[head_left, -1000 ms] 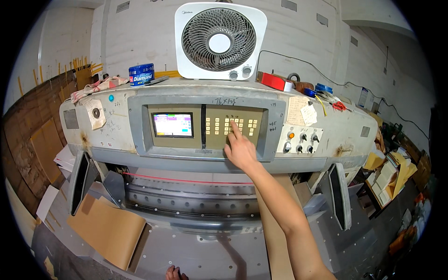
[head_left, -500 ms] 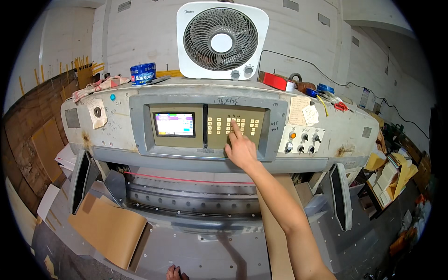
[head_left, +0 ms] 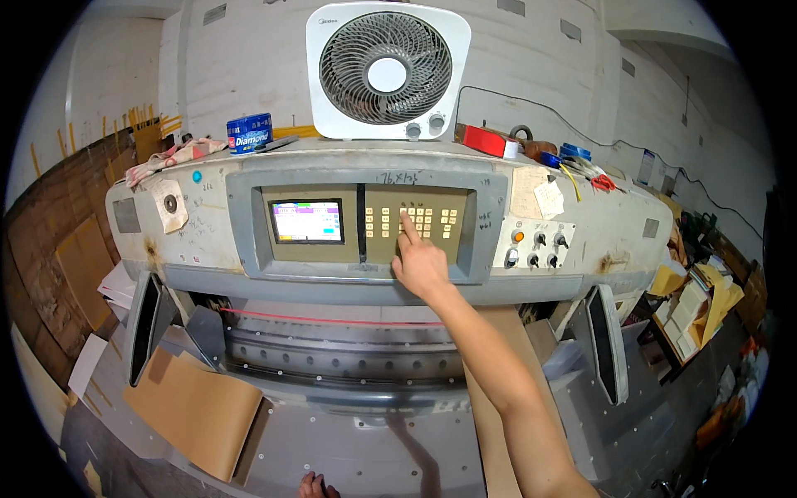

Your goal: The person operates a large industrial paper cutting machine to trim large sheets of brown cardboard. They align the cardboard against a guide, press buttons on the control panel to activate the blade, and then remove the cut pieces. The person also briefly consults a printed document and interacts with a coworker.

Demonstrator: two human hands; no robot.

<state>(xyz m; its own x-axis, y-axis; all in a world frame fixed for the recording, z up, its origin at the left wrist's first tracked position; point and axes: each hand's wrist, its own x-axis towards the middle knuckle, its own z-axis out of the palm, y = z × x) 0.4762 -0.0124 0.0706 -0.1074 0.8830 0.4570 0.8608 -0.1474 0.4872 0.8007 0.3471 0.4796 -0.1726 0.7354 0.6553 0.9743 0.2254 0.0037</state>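
We have our right hand loosely open, its index finger stretched out to the keypad and the others bent; our left hand barely shows at the lower edge, by the metal table, and we cannot tell whether it grips anything. The keypad sits in the machine's recessed front, right of the lit screen, below a white fan
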